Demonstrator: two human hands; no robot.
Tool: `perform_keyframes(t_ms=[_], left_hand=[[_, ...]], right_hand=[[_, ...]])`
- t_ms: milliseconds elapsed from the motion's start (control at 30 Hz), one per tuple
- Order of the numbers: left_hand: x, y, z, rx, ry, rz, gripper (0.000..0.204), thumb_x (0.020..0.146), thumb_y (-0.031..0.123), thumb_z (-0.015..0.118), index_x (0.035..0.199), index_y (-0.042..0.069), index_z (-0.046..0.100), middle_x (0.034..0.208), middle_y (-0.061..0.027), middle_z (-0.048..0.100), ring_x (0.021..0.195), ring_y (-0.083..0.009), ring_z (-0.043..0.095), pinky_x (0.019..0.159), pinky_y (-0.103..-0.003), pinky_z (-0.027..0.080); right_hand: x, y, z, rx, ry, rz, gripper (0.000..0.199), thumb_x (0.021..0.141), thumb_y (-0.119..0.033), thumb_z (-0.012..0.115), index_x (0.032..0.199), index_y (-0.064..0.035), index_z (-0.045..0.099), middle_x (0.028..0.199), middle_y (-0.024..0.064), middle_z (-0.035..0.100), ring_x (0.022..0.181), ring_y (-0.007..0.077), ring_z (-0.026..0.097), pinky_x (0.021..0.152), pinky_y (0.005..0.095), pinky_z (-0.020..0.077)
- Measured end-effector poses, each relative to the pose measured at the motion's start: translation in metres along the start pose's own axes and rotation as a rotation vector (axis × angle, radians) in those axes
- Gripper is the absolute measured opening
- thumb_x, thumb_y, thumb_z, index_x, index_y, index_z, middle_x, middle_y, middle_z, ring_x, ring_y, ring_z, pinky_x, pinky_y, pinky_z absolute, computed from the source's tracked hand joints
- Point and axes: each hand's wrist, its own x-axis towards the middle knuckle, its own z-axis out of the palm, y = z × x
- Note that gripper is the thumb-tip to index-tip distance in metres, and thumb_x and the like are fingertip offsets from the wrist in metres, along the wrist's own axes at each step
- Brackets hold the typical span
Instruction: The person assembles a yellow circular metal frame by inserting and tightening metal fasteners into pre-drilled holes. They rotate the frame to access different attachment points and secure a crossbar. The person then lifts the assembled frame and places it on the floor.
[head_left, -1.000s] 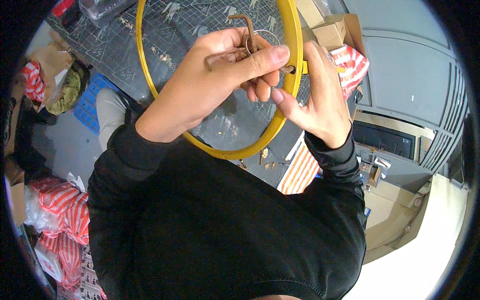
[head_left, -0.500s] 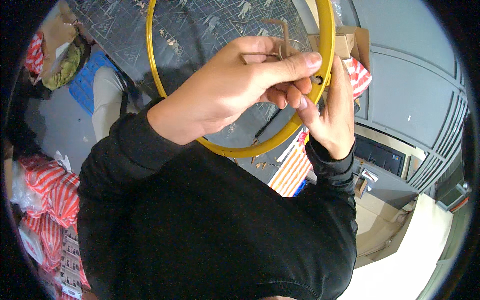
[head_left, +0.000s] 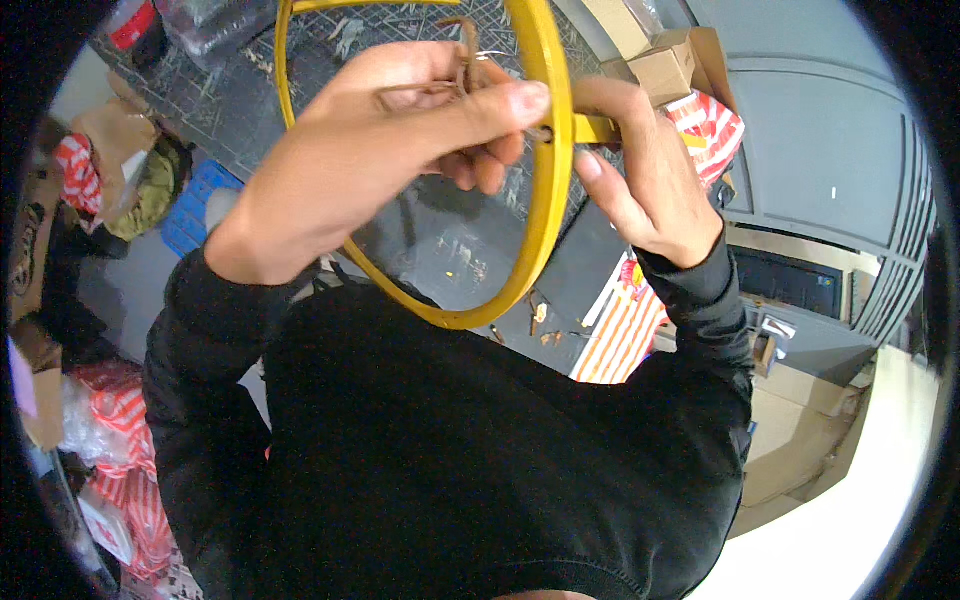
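Note:
A yellow hoop (head_left: 548, 205) with a small hole hangs tilted in front of me. A short yellow tab (head_left: 597, 130) sticks out from its right side. My left hand (head_left: 400, 140) is closed inside the hoop, its thumb tip against the rim beside the hole. Between its fingers runs a thin brown cord (head_left: 468, 45), bent, with a fine wire-like strand by it. My right hand (head_left: 650, 165) is outside the hoop, index finger curled over the tab's end and thumb apart below it. Its other fingers are mostly hidden.
A dark, scuffed tabletop (head_left: 440, 240) lies beneath the hoop. To the right are an open cardboard box (head_left: 665, 70), red-striped bags (head_left: 705, 135) and a grey cabinet (head_left: 820, 150). Orange-striped bag material (head_left: 620, 340) sits near my right forearm. A blue crate (head_left: 198, 208) stands at the left.
Both hands have moved apart, the left one leftward. The hoop has shifted left and turned, so its tab now shows. My right thumb has come away from the rim.

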Motion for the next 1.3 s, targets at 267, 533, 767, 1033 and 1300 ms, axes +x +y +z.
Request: perform_keyframes(t_ms=[267, 533, 767, 1033, 1300], left_hand=[[-0.018, 0.063, -0.031, 0.219, 0.122, -0.231, 0.025, 0.098, 0.031, 0.071, 0.108, 0.008, 0.066, 0.087, 0.006, 0.062, 0.073, -0.0022, 0.058, 0.067, -0.019, 0.048], [-0.054, 0.087, -0.022, 0.593, 0.299, -0.025, 0.038, 0.09, 0.03, 0.081, 0.107, 0.002, 0.062, 0.084, 0.001, 0.064, 0.073, -0.0059, 0.06, 0.069, -0.021, 0.049], [-0.058, 0.107, -0.023, 1.204, 0.331, 0.17, 0.035, 0.084, 0.022, 0.086, 0.096, 0.004, 0.059, 0.078, 0.0026, 0.057, 0.072, -0.0053, 0.054, 0.064, -0.022, 0.042], [-0.041, 0.126, -0.027, 1.75, -0.314, 0.87, 0.028, 0.068, 0.013, 0.081, 0.091, 0.008, 0.066, 0.088, -0.007, 0.062, 0.078, -0.0243, 0.064, 0.065, -0.033, 0.051], [-0.049, 0.089, -0.028, 1.739, -0.139, 0.888, 0.042, 0.068, 0.005, 0.079, 0.109, 0.012, 0.078, 0.093, -0.005, 0.066, 0.08, -0.0198, 0.065, 0.064, -0.031, 0.052]], right_hand=[[0.048, 0.003, -0.002, -0.012, 0.016, -0.209, 0.034, 0.094, -0.014, 0.072, 0.122, 0.0023, 0.061, 0.101, 0.0182, 0.069, 0.083, 0.0319, 0.07, 0.074, 0.0386, 0.0555], [0.078, -0.014, 0.01, -0.018, 0.103, -0.32, 0.035, 0.086, -0.014, 0.075, 0.117, -0.0031, 0.062, 0.089, 0.0136, 0.065, 0.076, 0.034, 0.067, 0.063, 0.0424, 0.0519], [0.09, -0.007, 0.013, 0.055, 0.079, -0.386, 0.032, 0.088, -0.011, 0.072, 0.117, -0.0018, 0.061, 0.092, 0.0151, 0.063, 0.078, 0.0357, 0.066, 0.064, 0.0439, 0.0505], [0.087, -0.001, 0.017, 0.025, 0.152, -0.384, 0.031, 0.092, -0.018, 0.069, 0.118, -0.0029, 0.061, 0.095, 0.0157, 0.068, 0.086, 0.0377, 0.069, 0.072, 0.0458, 0.0548], [0.061, 0.002, 0.021, 0.019, 0.208, -0.3, 0.03, 0.092, -0.018, 0.069, 0.117, -0.0039, 0.062, 0.099, 0.0144, 0.068, 0.087, 0.0357, 0.069, 0.073, 0.0448, 0.0547]])
